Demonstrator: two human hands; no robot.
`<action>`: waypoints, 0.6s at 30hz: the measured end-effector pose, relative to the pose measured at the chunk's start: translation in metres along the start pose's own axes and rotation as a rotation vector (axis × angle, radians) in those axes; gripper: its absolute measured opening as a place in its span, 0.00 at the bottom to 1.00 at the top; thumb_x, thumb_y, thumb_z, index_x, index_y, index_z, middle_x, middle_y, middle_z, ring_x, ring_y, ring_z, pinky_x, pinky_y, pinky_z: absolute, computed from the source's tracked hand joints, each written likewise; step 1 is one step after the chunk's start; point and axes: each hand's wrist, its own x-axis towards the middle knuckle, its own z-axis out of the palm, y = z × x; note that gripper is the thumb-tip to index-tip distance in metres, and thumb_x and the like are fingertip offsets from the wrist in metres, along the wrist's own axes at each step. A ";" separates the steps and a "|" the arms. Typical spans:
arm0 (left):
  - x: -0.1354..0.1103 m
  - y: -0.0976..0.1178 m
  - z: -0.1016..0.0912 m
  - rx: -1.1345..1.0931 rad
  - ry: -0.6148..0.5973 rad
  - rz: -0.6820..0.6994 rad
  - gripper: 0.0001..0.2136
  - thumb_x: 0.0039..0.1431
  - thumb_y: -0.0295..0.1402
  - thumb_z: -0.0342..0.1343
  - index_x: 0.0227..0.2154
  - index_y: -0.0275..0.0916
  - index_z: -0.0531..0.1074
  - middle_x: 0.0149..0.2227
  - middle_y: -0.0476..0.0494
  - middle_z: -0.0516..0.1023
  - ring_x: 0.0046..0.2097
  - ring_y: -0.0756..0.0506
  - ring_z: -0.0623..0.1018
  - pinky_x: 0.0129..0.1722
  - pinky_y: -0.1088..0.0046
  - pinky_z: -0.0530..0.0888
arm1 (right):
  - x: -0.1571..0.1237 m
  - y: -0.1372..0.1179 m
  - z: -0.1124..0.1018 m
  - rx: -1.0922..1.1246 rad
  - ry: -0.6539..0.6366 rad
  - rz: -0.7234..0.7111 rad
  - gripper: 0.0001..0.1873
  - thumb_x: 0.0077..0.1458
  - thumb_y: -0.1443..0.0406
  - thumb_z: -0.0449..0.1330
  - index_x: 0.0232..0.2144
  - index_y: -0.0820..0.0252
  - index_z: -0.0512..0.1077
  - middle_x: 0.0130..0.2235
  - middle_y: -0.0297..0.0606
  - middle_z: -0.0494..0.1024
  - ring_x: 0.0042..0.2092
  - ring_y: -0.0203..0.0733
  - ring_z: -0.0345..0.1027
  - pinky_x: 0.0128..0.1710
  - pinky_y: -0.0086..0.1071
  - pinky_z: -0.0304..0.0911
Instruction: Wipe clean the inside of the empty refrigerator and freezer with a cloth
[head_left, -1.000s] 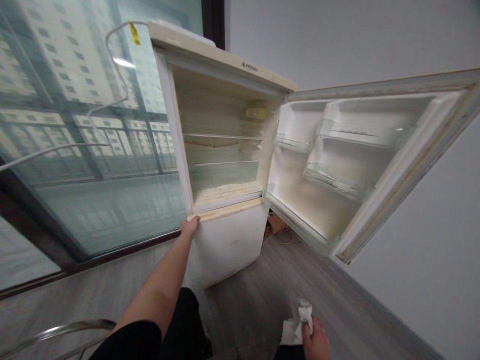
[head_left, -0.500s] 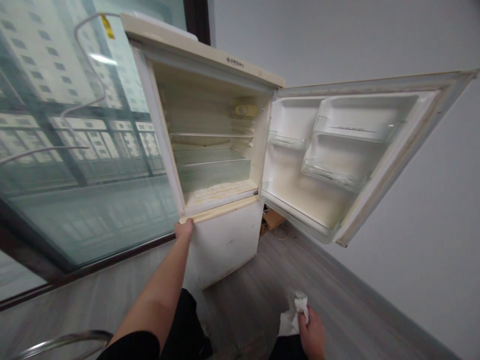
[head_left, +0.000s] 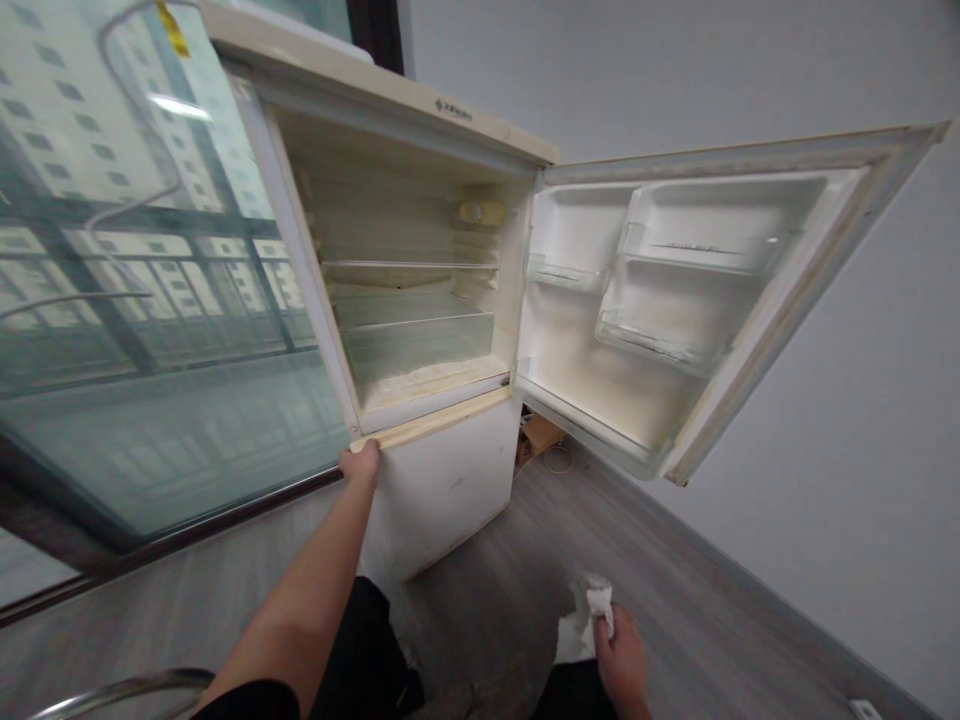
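An old cream fridge [head_left: 450,490] stands in front of me with its upper door [head_left: 787,300] swung wide to the right. The upper compartment holds glass shelves [head_left: 409,266] and a clear drawer [head_left: 416,345] and looks bare. My left hand [head_left: 360,466] grips the top left corner of the closed lower door, fingers curled over its edge. My right hand [head_left: 619,660] hangs low by my leg, closed on a crumpled white cloth [head_left: 589,615].
A large glass window [head_left: 142,330] runs along the left, right beside the fridge. A grey wall [head_left: 862,480] is on the right behind the open door. A cardboard box and a cable [head_left: 544,440] lie on the wood floor behind the fridge. A chrome rail [head_left: 112,685] curves at bottom left.
The view has shifted so the fridge sits further left and higher in the picture. My left hand keeps its grip on the lower door's corner; my right hand still holds the cloth.
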 end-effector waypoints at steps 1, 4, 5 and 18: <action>-0.010 -0.007 -0.002 -0.015 0.005 0.024 0.27 0.51 0.40 0.59 0.52 0.33 0.64 0.56 0.24 0.72 0.59 0.29 0.73 0.59 0.52 0.69 | 0.000 -0.002 -0.001 -0.010 0.002 0.001 0.19 0.61 0.53 0.49 0.39 0.59 0.72 0.38 0.44 0.77 0.42 0.52 0.71 0.44 0.42 0.63; -0.056 -0.042 -0.010 -0.064 -0.021 0.118 0.24 0.55 0.44 0.56 0.51 0.36 0.63 0.53 0.31 0.75 0.55 0.35 0.76 0.56 0.56 0.72 | 0.000 -0.009 -0.004 -0.040 0.008 -0.009 0.19 0.61 0.53 0.48 0.39 0.58 0.72 0.37 0.43 0.77 0.42 0.51 0.71 0.44 0.41 0.63; -0.076 -0.058 -0.013 -0.080 -0.054 0.149 0.24 0.55 0.46 0.57 0.49 0.37 0.64 0.50 0.33 0.76 0.53 0.36 0.78 0.54 0.58 0.73 | 0.000 -0.011 -0.004 -0.047 0.008 -0.012 0.19 0.61 0.53 0.48 0.39 0.58 0.72 0.37 0.43 0.77 0.42 0.51 0.71 0.44 0.41 0.63; -0.247 -0.108 -0.031 0.087 -0.730 0.851 0.11 0.60 0.45 0.54 0.30 0.45 0.69 0.33 0.45 0.76 0.39 0.42 0.77 0.42 0.63 0.74 | -0.002 -0.011 -0.008 -0.033 0.032 0.005 0.19 0.61 0.53 0.48 0.36 0.58 0.73 0.37 0.44 0.78 0.42 0.53 0.72 0.43 0.41 0.65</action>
